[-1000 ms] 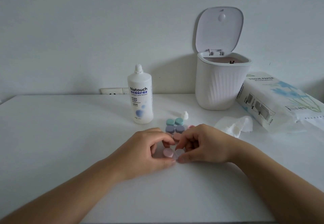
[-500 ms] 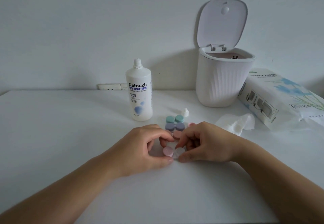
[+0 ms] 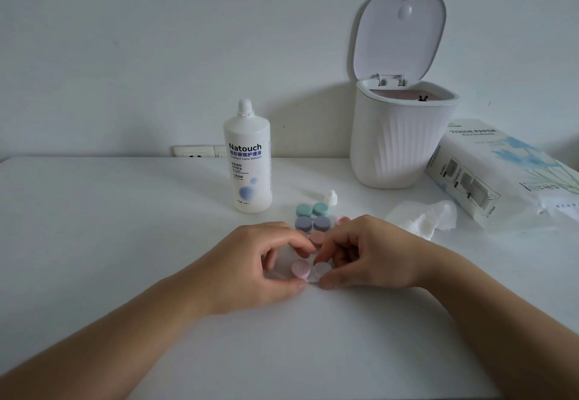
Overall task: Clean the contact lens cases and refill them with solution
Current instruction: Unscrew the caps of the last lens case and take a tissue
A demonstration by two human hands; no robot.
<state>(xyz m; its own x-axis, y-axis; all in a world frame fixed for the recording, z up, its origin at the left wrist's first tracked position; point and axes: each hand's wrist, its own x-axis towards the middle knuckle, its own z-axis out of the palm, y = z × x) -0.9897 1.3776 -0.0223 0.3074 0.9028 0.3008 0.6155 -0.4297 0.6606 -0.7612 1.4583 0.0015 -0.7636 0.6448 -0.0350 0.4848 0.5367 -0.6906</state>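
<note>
A contact lens case with a pink cap [image 3: 300, 268] and a pale white cap [image 3: 320, 270] lies on the white table [image 3: 125, 243]. My left hand [image 3: 250, 266] pinches the pink-capped side between thumb and fingers. My right hand [image 3: 372, 254] pinches the white cap. Just behind my fingers lie a purple case [image 3: 312, 223], a green case [image 3: 312, 210] and a dusty pink cap [image 3: 317, 238]. Another pink piece [image 3: 342, 220] peeks out behind my right hand. The solution bottle [image 3: 247, 161] stands uncapped at the back, its small white cap [image 3: 331, 198] beside the green case.
A white ribbed bin [image 3: 398, 142] with its lid up stands at the back right. A tissue paper pack [image 3: 501, 177] lies at the far right, with a crumpled tissue [image 3: 423, 218] in front of it. A wall socket [image 3: 197, 150] sits behind the bottle.
Both hands stay on the pink and white case with only slight finger shifts. The view tilts a little.
</note>
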